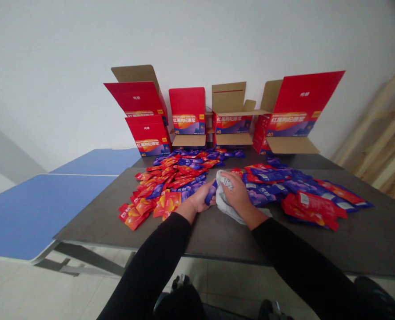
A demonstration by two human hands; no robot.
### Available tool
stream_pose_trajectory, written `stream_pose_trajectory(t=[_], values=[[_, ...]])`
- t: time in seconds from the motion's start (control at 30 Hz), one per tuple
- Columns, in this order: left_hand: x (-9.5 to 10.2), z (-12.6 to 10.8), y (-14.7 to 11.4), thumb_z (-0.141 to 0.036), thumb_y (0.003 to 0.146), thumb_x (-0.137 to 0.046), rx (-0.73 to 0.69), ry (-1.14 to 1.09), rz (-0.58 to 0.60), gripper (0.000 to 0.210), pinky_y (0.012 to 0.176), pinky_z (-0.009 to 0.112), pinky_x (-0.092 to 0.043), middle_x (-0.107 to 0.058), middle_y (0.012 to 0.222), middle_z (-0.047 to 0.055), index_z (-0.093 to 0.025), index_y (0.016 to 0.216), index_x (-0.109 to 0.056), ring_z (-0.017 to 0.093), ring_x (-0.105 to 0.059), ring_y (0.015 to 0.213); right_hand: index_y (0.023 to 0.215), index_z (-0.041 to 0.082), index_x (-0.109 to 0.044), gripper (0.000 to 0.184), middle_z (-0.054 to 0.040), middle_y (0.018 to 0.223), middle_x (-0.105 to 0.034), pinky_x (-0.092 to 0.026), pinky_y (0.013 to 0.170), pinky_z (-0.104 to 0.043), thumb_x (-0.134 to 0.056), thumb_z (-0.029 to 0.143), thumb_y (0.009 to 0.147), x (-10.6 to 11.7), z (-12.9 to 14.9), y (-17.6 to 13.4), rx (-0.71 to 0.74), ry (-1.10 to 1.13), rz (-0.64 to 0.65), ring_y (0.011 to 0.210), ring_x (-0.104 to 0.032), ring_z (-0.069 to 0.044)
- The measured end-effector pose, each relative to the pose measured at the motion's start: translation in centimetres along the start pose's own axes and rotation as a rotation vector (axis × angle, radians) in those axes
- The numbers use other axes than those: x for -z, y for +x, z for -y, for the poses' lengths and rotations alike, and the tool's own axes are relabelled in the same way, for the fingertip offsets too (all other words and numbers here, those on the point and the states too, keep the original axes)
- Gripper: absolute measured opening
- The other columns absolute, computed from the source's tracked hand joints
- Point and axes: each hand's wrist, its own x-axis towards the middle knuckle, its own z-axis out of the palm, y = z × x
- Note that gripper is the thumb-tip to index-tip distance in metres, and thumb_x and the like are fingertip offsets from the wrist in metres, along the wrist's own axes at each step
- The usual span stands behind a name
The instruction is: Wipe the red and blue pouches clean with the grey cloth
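Observation:
My left hand (200, 198) is closed around a small purple sachet (211, 194) at the middle of the dark table. Pressed up against it from the right is a light grey cloth (222, 200), bunched in my right hand (236, 193). The cloth's lower end trails onto the tabletop under my right wrist. To the left lies a loose heap of red and purple sachets (170, 180). On the right are more purple sachets (264, 193), with a stack of red sachets (312, 209) nearer the front. My hands partly hide the held sachet.
Open red cartons stand along the table's back: stacked ones at the left (149, 133), two middle columns (189, 115) (232, 122), and one at the right (292, 115) with flaps spread. A blue table (67, 195) adjoins at left. Wooden boards (380, 138) lean at far right.

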Motion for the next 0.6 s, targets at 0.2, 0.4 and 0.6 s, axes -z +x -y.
stream_pose_trajectory(t=[0.2, 0.4, 0.6], values=[[1.0, -0.7, -0.7, -0.045, 0.101, -0.046, 0.06, 0.045, 0.14, 0.04, 0.035, 0.015, -0.023, -0.045, 0.055, -0.002, -0.015, 0.078, -0.058, 0.007, -0.037, 0.04, 0.11, 0.022, -0.07, 0.026, -0.0108, 0.111, -0.07, -0.051, 0.104, -0.05, -0.056, 0.026, 0.088, 0.0, -1.6, 0.4, -0.14, -0.033, -0.111, 0.108, -0.064, -0.027], [0.7, -1.1, -0.9, -0.04, 0.098, -0.056, -0.007, -0.088, 0.08, 0.029, 0.034, 0.015, -0.026, -0.052, 0.066, -0.001, -0.013, 0.088, -0.062, 0.005, -0.042, 0.042, 0.105, 0.02, -0.071, 0.024, -0.0118, 0.105, -0.071, -0.052, 0.099, -0.05, -0.058, 0.028, 0.086, 0.1, -2.5, 0.4, -0.239, -0.046, -0.184, 0.101, -0.065, -0.028], [0.5, -1.6, -0.3, -0.016, 0.093, -0.065, -0.191, -0.284, -0.19, 0.007, 0.047, 0.016, -0.047, -0.061, 0.068, 0.0, -0.013, 0.099, -0.065, 0.008, -0.059, 0.053, 0.104, 0.02, -0.071, 0.024, -0.0115, 0.104, -0.071, -0.053, 0.097, -0.049, -0.059, 0.028, 0.086, 0.4, -2.5, 0.6, -0.248, -0.072, -0.206, 0.1, -0.065, -0.028]])
